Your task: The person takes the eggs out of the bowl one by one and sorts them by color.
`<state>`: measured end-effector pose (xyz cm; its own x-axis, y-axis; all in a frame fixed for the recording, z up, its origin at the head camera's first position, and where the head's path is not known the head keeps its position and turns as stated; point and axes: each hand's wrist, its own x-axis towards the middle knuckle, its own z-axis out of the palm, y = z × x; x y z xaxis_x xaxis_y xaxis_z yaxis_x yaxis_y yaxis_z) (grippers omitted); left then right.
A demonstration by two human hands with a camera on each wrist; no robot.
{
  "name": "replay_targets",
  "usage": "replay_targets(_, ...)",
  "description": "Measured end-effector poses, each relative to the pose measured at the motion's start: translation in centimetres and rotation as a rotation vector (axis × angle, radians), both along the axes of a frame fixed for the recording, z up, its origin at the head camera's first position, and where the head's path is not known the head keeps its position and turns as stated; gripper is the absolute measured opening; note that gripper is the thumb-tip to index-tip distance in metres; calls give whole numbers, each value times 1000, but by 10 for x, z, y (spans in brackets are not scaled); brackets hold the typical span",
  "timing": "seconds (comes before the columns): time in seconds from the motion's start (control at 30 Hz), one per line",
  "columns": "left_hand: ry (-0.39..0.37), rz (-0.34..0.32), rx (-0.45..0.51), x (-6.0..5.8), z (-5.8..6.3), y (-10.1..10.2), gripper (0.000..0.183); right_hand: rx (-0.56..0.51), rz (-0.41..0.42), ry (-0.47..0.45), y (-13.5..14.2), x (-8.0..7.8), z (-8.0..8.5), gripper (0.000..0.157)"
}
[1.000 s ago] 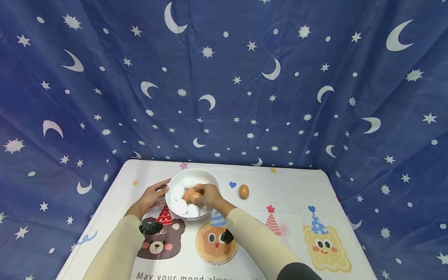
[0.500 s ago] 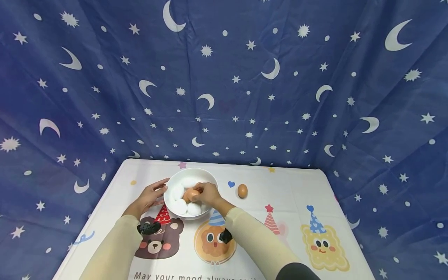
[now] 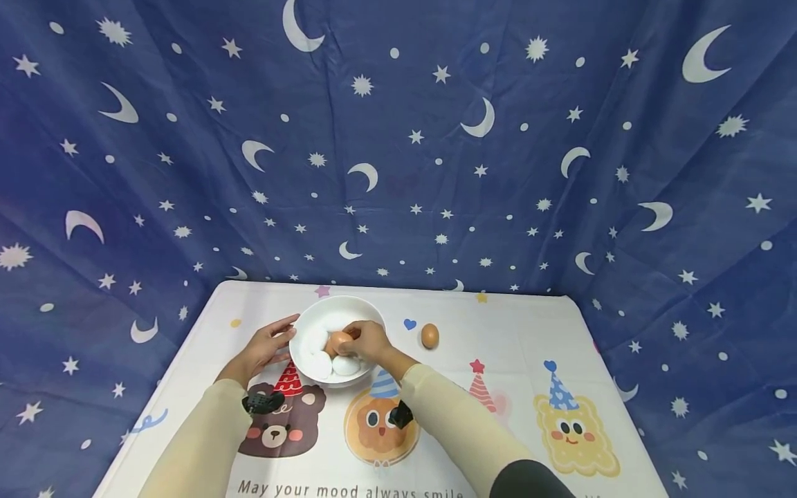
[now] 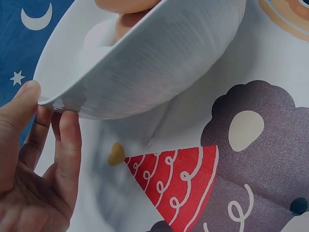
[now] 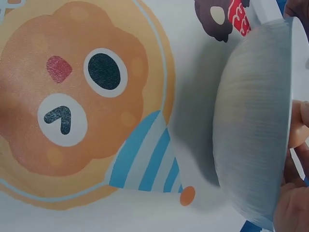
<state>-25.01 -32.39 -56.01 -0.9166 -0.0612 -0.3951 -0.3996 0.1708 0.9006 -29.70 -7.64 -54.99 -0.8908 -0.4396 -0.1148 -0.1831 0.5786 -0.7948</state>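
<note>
A white bowl (image 3: 338, 305) with several white eggs (image 3: 319, 366) and brown eggs in it stands at the left of the table. My left hand (image 3: 261, 351) holds its left rim. In the left wrist view the thumb (image 4: 30, 92) lies at the rim and the fingers touch the outer wall. Inside the bowl, my right hand (image 3: 371, 341) pinches a brown egg (image 3: 340, 342) between thumb and fingers. That egg overlaps another brown egg (image 4: 129, 24) below it. The bowl wall hides much of the right hand in the right wrist view.
One brown egg (image 3: 429, 336) lies on the table right of the bowl. The white tablecloth (image 3: 517, 332) carries printed cartoon figures and lettering. A blue curtain (image 3: 398, 173) with moons and stars hangs behind the table.
The pinched brown egg has shifted slightly left within the bowl, over the other brown egg. My left hand stays at the rim. The head view has shifted slightly.
</note>
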Motion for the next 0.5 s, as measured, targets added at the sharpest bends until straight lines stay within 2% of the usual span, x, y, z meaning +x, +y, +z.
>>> replay_targets(0.27,-4,-8,-6,3,-2,-3,56,-66,-22,-92,0,-1,1,28)
replay_targets(0.5,10,-13,-7,-1,-1,-2,57,-140,-74,-191,6,-4,10,32)
